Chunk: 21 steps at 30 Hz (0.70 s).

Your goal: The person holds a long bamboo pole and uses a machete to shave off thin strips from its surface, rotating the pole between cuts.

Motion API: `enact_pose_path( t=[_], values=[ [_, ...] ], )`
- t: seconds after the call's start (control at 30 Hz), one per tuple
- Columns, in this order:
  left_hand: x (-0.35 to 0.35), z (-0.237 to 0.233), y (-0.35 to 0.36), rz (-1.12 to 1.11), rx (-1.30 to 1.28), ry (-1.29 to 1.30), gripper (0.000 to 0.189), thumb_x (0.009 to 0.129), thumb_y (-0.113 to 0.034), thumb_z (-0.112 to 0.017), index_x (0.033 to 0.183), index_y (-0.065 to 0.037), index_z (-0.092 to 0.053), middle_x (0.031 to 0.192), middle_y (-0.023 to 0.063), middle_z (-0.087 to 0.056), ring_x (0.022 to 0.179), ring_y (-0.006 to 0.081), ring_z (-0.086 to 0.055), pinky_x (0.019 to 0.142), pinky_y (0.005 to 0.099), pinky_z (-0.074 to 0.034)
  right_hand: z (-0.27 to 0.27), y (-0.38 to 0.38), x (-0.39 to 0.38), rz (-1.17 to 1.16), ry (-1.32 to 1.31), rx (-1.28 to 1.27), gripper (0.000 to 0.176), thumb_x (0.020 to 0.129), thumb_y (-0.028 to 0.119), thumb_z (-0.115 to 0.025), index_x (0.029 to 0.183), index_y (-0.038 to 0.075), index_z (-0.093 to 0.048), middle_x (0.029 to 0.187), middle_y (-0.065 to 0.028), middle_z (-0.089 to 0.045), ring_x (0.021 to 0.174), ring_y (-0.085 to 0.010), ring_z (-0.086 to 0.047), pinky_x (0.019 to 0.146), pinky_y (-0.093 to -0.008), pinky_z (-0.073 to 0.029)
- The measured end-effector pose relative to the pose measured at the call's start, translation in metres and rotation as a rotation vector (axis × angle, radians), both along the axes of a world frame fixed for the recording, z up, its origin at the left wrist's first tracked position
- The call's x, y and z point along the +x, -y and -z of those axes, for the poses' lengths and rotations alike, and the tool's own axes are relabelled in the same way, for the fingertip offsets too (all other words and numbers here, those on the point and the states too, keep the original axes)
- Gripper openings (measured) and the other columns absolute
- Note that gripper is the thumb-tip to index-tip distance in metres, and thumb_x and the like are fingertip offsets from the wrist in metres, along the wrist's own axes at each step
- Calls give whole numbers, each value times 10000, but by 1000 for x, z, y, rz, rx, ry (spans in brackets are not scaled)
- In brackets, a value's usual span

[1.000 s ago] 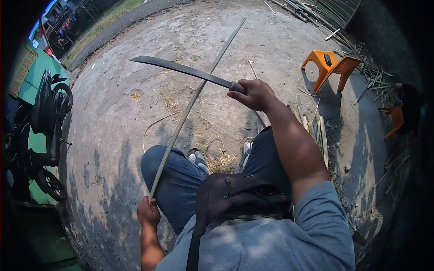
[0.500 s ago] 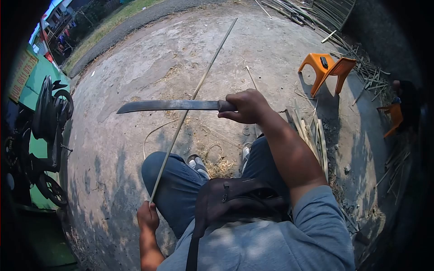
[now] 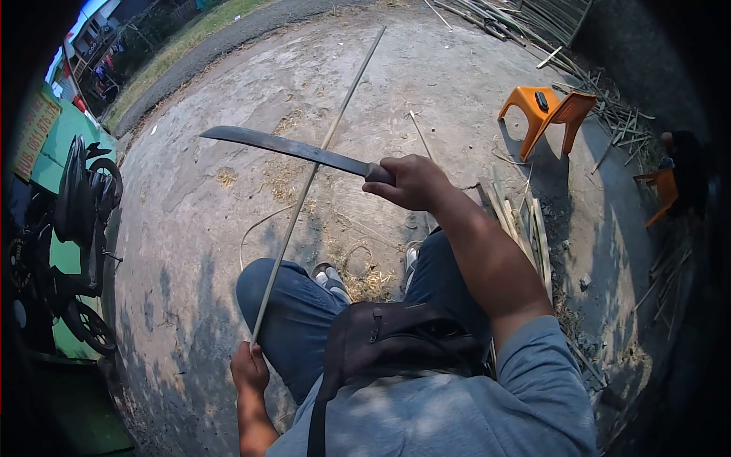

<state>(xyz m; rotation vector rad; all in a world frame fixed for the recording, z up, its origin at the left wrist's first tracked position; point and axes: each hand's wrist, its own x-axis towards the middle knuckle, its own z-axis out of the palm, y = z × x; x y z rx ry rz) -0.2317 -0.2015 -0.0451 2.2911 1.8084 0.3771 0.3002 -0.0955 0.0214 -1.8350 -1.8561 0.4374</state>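
My left hand [image 3: 250, 367] is closed round the lower end of a long thin pale strip [image 3: 293, 217], beside my bent left knee. The strip slants up and away over the concrete ground. My right hand [image 3: 411, 183] grips the handle of a long machete [image 3: 285, 146], whose blade points left with its tip a little raised. The blade crosses the strip near its middle; whether the two touch I cannot tell. A dark bag [image 3: 403, 339] lies across my lap.
An orange chair [image 3: 533, 103] with a dark object on its seat stands at the upper right. Split strips [image 3: 525, 221] lie right of my right leg. More strips [image 3: 620, 122] are heaped farther right, near a seated person [image 3: 685, 171]. A motorcycle [image 3: 84, 228] stands at left.
The machete's blade has tilted, its tip now higher than the handle. My left hand has stayed on the strip. The view has shifted slightly.
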Motion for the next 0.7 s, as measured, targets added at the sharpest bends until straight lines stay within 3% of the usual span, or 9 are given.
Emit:
enact_pose_path(
  t=[0.1,0.2,0.33,0.43,0.53,0.67,0.7],
  values=[
    [3,4,7,-38,90,-42,529,1077,-520,-460,922,-26,-571,814,259,-620,778,544,-607,665,598,-460,9,1,-21,-287,234,123,565,882,718,-669,871,155,-714,760,-132,-701,757,-378,-716,676,-510,-552],
    [5,3,12,-81,128,-75,553,1068,-558,-455,939,-33,-571,831,251,-629,771,536,-617,662,599,-473,9,-3,-18,-263,212,129,525,871,648,-733,788,134,-667,678,-133,-647,694,-393,-672,642,-510,-514],
    [5,16,13,-103,170,-70,555,1066,-568,-449,952,-38,-569,839,243,-634,770,527,-624,662,598,-483,12,-18,1,-46,-24,43,546,917,643,-696,869,99,-695,723,-154,-673,720,-398,-684,668,-499,-521],
    [7,18,12,-91,182,-59,556,1067,-570,-448,953,-38,-568,837,238,-630,764,524,-623,654,595,-482,15,-11,-9,-13,71,75,549,928,632,-694,861,87,-678,722,-157,-671,716,-397,-687,665,-498,-524],
    [8,16,13,-77,184,-46,560,1068,-570,-447,949,-36,-567,832,233,-627,763,520,-624,649,589,-482,7,-2,-19,-80,53,13,565,934,679,-640,927,119,-716,802,-157,-722,803,-380,-725,731,-498,-560],
    [6,19,14,-84,172,-35,572,1069,-575,-443,948,-30,-566,836,228,-627,770,513,-625,655,578,-485,12,-1,-40,-319,218,168,515,884,649,-720,856,137,-682,707,-117,-690,705,-375,-713,660,-488,-552],
    [5,20,13,-87,169,-41,575,1069,-576,-442,950,-28,-566,840,228,-627,772,511,-626,658,576,-485,9,2,-44,-347,204,303,468,875,585,-767,768,151,-626,677,-108,-653,658,-372,-679,620,-486,-516]
  ],
)
